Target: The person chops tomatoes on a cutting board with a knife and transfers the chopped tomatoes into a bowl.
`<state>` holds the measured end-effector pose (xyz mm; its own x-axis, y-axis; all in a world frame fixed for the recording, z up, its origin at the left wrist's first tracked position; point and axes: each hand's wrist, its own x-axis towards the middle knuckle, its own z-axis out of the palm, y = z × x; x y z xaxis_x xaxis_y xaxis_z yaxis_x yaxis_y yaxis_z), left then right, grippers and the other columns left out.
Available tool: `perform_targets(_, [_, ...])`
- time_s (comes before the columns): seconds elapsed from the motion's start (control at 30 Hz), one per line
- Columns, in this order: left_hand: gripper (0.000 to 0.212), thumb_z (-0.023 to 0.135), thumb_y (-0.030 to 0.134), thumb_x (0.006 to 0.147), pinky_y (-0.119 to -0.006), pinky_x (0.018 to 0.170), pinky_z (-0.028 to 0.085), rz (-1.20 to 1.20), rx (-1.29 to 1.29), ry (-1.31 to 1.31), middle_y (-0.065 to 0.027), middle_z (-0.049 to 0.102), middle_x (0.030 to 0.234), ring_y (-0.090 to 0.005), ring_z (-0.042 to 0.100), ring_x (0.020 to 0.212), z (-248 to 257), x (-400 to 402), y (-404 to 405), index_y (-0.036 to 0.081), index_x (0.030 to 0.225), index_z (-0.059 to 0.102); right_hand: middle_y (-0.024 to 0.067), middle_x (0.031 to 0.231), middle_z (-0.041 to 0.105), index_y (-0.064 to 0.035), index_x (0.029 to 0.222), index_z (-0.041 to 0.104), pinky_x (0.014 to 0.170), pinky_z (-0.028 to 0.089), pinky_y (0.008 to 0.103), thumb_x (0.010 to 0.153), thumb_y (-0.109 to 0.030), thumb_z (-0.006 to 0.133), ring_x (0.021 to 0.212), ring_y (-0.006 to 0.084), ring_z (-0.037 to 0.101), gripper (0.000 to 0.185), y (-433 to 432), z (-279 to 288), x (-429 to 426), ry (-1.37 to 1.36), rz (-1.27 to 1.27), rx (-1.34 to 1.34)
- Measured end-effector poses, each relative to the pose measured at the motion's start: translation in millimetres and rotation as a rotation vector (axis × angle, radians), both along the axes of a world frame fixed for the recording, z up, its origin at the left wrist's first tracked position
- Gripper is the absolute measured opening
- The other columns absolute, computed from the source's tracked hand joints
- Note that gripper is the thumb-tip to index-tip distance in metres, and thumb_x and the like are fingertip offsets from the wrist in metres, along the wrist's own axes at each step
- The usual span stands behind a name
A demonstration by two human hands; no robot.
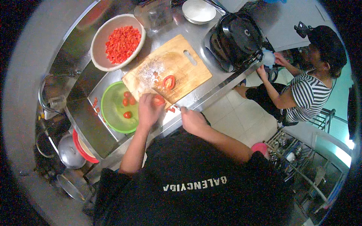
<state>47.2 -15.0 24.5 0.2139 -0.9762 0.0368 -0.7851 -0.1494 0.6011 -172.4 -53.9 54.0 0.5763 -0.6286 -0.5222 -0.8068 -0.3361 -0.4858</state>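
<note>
My left hand (147,108) holds a piece of tomato (158,99) at the near edge of a wooden cutting board (186,76). In my right hand (194,120) is the handle of a kitchen knife (164,95), its blade reaching toward the tomato piece and partly hidden by it. A tomato half (168,82) lies cut side up on the board, among juice and small scraps. Left of my left hand, a green plastic colander (106,118) contains several small whole tomatoes (127,114). Beyond it, a large whitish bowl (97,53) is partly filled with diced tomato (123,43).
A steel sink (93,135) with a curved faucet (42,93) is at left. Tomato scraps (172,109) lie by the board. A black rice cooker (237,36) and white bowl (198,12) stand farther back. At right, a person (308,93) in a striped shirt handles a pale-blue item (268,58).
</note>
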Motion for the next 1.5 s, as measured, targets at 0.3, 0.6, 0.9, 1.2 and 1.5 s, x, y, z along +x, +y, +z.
perform_targets(0.3, [0.058, 0.085, 0.022, 0.071, -0.046, 0.1, 0.045, 0.011, -0.054, -0.005, -0.0201, 0.059, 0.119, -0.0387, 0.055, 0.113, -1.4, 1.5, 8.5, 0.002, 0.119, 0.061, 0.0263, 0.088, 0.068, 0.0046, 0.11, 0.056, 0.074, 0.056, 0.055, 0.089, -0.007, 0.051, 0.079, 0.045, 0.069, 0.024, 0.8, 13.1, -15.8, -0.037, -0.094, 0.046])
perform_targets(0.6, [0.038, 0.079, 0.021, 0.075, -0.044, 0.097, 0.045, -0.227, -0.11, -0.173, -0.0126, 0.062, 0.114, -0.0329, 0.057, 0.108, 29.4, -4.6, -23.9, 0.006, 0.108, 0.068, 0.0324, 0.091, 0.066, 0.0063, 0.116, 0.056, 0.079, 0.052, 0.0575, 0.097, -0.017, 0.05, 0.087, 0.05, 0.064, 0.031, -2.8, 23.5, -48.7, -0.262, -0.27, 0.041])
perform_targets(0.9, [0.009, 0.065, 0.019, 0.075, -0.037, 0.083, 0.044, -0.474, -0.117, -0.499, -0.0029, 0.064, 0.091, -0.0201, 0.06, 0.093, 16.9, -4.5, -38.1, 0.011, 0.078, 0.069, 0.03, 0.082, 0.064, 0.0022, 0.114, 0.058, 0.07, 0.048, 0.0587, 0.1, -0.022, 0.052, 0.077, 0.0516, 0.062, 0.029, 0.6, 6.0, -57.8, -0.344, -0.288, -0.07])
perform_targets(1.2, [0.02, 0.078, 0.006, 0.072, -0.034, 0.081, 0.055, 0.735, -0.115, 0.025, -0.009, 0.072, 0.089, -0.0223, 0.069, 0.084, -12.2, 138.9, 128.6, 0.004, 0.091, 0.074, 0.0316, 0.097, 0.066, 0.0032, 0.12, 0.056, 0.081, 0.047, 0.0574, 0.102, -0.029, 0.05, 0.087, 0.0526, 0.06, 0.038, -9.4, 8.8, -73.0, -0.217, -0.209, -0.044])
perform_targets(1.5, [0.027, 0.071, 0.008, 0.082, -0.038, 0.08, 0.052, 0.813, -0.2, -0.013, -0.0148, 0.069, 0.098, -0.0274, 0.066, 0.09, -7.2, 164.6, 145.3, -0.001, 0.107, 0.066, 0.0305, 0.081, 0.066, 0.0024, 0.118, 0.055, 0.073, 0.052, 0.06, 0.1, -0.023, 0.05, 0.075, 0.0517, 0.064, 0.032, -17.6, 16.1, -31.9, -0.077, 0.032, -0.13])
